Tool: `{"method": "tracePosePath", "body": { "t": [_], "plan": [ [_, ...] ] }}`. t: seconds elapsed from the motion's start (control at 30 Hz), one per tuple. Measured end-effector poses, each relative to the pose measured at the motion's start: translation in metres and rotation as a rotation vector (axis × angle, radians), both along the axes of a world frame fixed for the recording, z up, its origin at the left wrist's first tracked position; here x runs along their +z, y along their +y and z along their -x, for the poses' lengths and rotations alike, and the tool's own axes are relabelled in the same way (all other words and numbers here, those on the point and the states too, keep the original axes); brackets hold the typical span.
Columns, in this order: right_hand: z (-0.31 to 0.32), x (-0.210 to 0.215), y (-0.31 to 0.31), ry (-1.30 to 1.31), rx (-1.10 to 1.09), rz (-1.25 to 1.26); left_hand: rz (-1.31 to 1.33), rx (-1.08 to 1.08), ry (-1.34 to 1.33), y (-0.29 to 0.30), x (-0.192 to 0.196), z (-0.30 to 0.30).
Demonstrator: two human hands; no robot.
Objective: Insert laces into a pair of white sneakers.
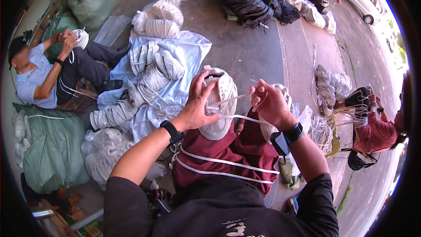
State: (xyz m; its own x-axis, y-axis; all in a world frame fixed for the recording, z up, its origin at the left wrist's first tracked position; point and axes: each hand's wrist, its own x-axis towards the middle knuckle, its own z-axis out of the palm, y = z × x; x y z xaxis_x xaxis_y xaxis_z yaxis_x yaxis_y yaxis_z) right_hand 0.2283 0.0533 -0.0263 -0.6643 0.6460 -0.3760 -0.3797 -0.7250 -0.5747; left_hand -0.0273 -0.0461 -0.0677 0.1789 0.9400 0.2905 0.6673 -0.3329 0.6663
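A white sneaker with a mesh toe rests upright above my lap, its toe toward me. My left hand grips it from the left side, thumb across the lacing area. With thumb and fingers pinched, my right hand holds a white shoelace that runs taut from the sneaker's eyelets. A thin pointed tip sticks out above the right fingers; its kind is unclear. Another white shoe is partly hidden behind my right hand. Two loose white laces lie across my maroon trousers.
Nested rows of white shoes lie on a pale blue sheet ahead left. A co-worker sits left, another person right. Green sacks, a clear bag of shoes and lace bundles surround me.
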Motion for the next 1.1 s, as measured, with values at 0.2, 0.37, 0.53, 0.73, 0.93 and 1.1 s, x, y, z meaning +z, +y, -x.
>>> {"method": "tracePosePath", "body": {
  "t": [0.2, 0.37, 0.53, 0.73, 0.93, 1.1],
  "plan": [
    [-0.01, -0.006, 0.013, 0.115, -0.032, -0.055, -0.017, 0.005, 0.016, 0.003, 0.0, -0.003],
    [-0.008, 0.004, 0.004, -0.025, -0.082, -0.121, -0.029, 0.024, 0.027, 0.0, 0.002, 0.001],
    [-0.017, 0.036, -0.009, -0.072, -0.023, -0.288, -0.017, 0.007, 0.05, 0.003, -0.002, 0.001],
    [-0.003, 0.069, -0.076, -0.434, 0.229, -0.639, -0.051, 0.029, 0.033, -0.003, -0.005, 0.004],
    [0.015, 0.074, -0.14, -0.303, 0.748, -1.301, -0.034, -0.056, -0.132, 0.005, -0.006, 0.007],
    [0.016, 0.025, -0.107, -0.865, 0.216, -1.42, 0.047, -0.099, -0.306, -0.001, 0.017, 0.017]
  ]
}}
